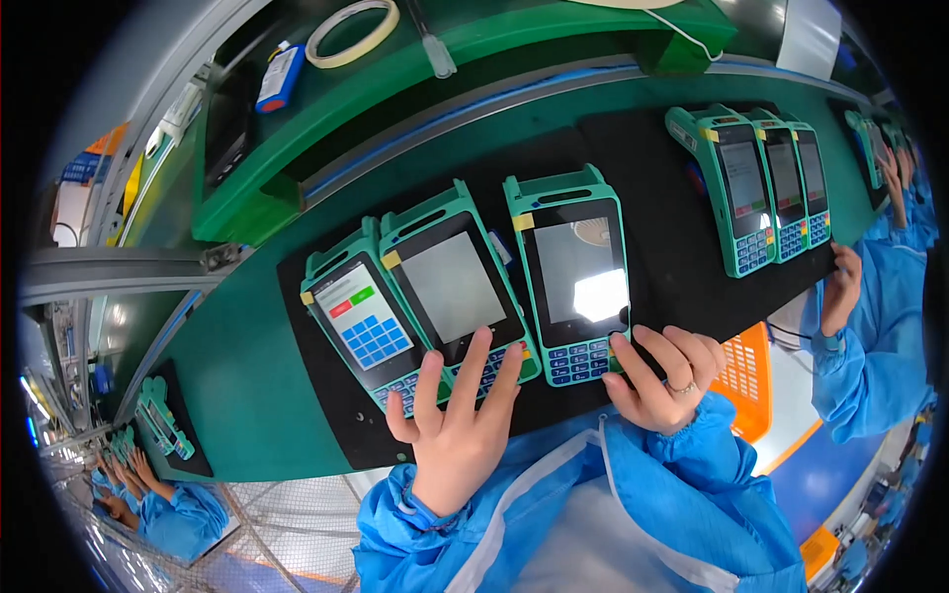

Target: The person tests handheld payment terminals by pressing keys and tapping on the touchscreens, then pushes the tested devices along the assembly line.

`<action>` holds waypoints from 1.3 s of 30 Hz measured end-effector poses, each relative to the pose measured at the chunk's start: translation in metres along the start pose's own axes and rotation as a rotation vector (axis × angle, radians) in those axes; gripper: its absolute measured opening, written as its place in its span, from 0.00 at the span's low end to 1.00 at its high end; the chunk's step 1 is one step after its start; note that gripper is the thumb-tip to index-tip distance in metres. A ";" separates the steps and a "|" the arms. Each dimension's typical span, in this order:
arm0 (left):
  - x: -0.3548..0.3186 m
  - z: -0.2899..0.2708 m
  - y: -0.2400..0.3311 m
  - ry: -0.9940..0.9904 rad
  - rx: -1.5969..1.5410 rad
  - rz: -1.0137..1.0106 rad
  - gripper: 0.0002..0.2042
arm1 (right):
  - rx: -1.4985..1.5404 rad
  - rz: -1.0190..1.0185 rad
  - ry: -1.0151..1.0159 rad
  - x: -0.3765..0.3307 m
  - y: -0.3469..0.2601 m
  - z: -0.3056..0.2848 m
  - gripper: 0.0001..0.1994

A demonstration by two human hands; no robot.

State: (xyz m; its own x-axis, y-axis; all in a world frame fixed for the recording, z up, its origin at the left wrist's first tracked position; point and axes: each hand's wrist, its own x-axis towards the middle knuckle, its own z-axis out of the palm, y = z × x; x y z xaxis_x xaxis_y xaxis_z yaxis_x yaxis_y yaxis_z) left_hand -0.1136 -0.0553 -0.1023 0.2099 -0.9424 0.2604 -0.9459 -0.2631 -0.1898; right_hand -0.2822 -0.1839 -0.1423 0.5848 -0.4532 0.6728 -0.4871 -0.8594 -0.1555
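Note:
Three green card payment terminals lie side by side in front of me on a black mat. The left terminal (362, 321) has a lit screen with red, green and blue blocks. The middle terminal (450, 282) shows a plain grey screen. On the right terminal (573, 277), the grey screen reflects a bright light. My left hand (460, 420), fingers spread, reaches over the keypads of the left and middle terminals and holds nothing. At the right terminal's lower right corner, my right hand (667, 381) has its index fingertip and thumb by the keypad, fingers apart and loosely bent.
A green shelf (395, 84) runs along the back, with a tape roll (353, 33) and a blue battery pack (281, 77) on it. More terminals (781, 193) stand at right beside a co-worker's hand (841, 290). An orange crate (748, 381) sits below the table edge.

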 end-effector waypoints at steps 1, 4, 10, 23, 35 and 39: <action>0.000 -0.002 0.000 -0.033 0.007 -0.012 0.15 | -0.008 -0.007 -0.016 -0.002 0.002 0.000 0.13; 0.003 -0.003 0.001 -0.036 0.038 0.013 0.17 | -0.004 -0.020 -0.034 0.000 0.003 -0.001 0.15; -0.008 -0.002 -0.048 -0.015 -0.065 0.001 0.26 | 0.067 0.083 -0.119 0.009 -0.021 0.000 0.18; -0.197 -0.010 -0.432 -0.496 0.673 -0.399 0.16 | 0.168 -0.268 -0.226 0.048 -0.105 0.046 0.19; -0.202 -0.016 -0.478 -0.591 0.642 -0.262 0.23 | 0.276 -0.281 -0.159 0.046 -0.103 0.043 0.15; -0.196 -0.022 -0.474 -0.563 0.603 -0.280 0.23 | 0.298 -0.230 -0.199 0.046 -0.105 0.044 0.15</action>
State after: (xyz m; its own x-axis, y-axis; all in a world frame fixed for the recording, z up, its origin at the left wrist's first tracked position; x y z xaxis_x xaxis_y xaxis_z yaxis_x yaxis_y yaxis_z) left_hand 0.2880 0.2583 -0.0423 0.6572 -0.7465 -0.1040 -0.5820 -0.4150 -0.6993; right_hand -0.1754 -0.1248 -0.1269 0.7844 -0.2532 0.5663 -0.1377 -0.9612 -0.2391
